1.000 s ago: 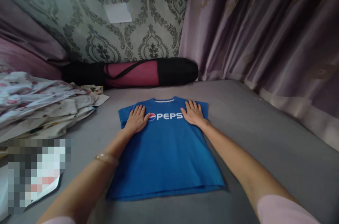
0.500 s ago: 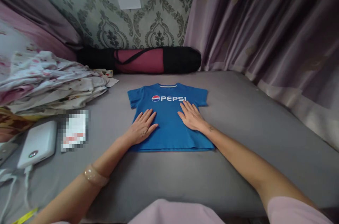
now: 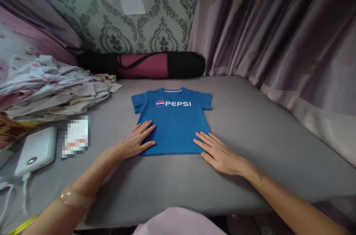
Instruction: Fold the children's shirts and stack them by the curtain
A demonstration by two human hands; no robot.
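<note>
A small blue T-shirt (image 3: pixel 175 127) with a PEPSI print lies flat, front side up, its collar pointing away from me. My left hand (image 3: pixel 137 141) rests on its lower left edge, palm down with the fingers stretched out. At the lower right corner of the hem, my right hand (image 3: pixel 218 153) lies flat too, fingertips on the fabric and palm beyond it. Neither hand grips anything. The hem runs nearly straight between them.
The shirt is on a grey sheet-covered bed (image 3: pixel 172 186). Crumpled floral cloth (image 3: pixel 52 86), a white power bank (image 3: pixel 37 150) with a cable and a blurred packet (image 3: pixel 75 136) are at left. A black and maroon roll bag (image 3: pixel 141 65) lies along the wall; a curtain (image 3: pixel 250 27) hangs at right.
My right hand has slid from the chest print down to the lower right corner. My left hand has moved slightly down and outward. The hem lies straighter, and the view has shifted a little.
</note>
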